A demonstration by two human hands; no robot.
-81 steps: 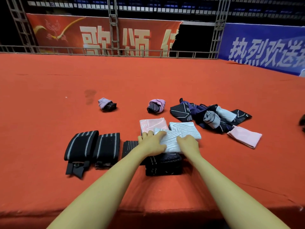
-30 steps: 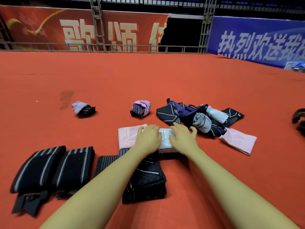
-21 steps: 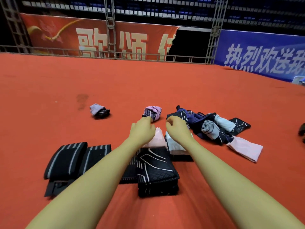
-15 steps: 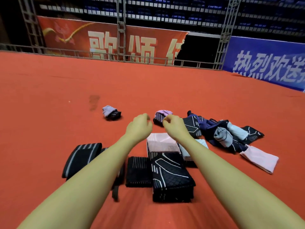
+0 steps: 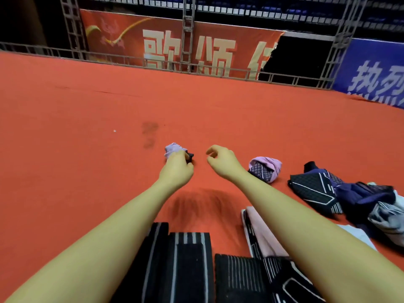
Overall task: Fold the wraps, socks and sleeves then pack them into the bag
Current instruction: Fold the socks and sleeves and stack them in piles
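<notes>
Gripping a rolled lilac sock (image 5: 173, 148) far out on the red carpet (image 5: 87, 149), the left hand (image 5: 177, 169) has its fingers curled over the bundle. Just beside it the right hand (image 5: 220, 159) hangs above the carpet, fingers loosely curled, holding nothing. A second rolled sock (image 5: 265, 168) lies to the right. Further right sits a dark pile (image 5: 349, 197). Nearest the person lie folded black wraps (image 5: 188, 265) and a pink sleeve (image 5: 262, 235).

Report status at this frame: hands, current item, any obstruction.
Left hand grips the lilac-and-black sock bundle on the red mat. Right hand hovers beside it, fingers loosely curled, holding nothing. Nothing blocking the grip.
</notes>
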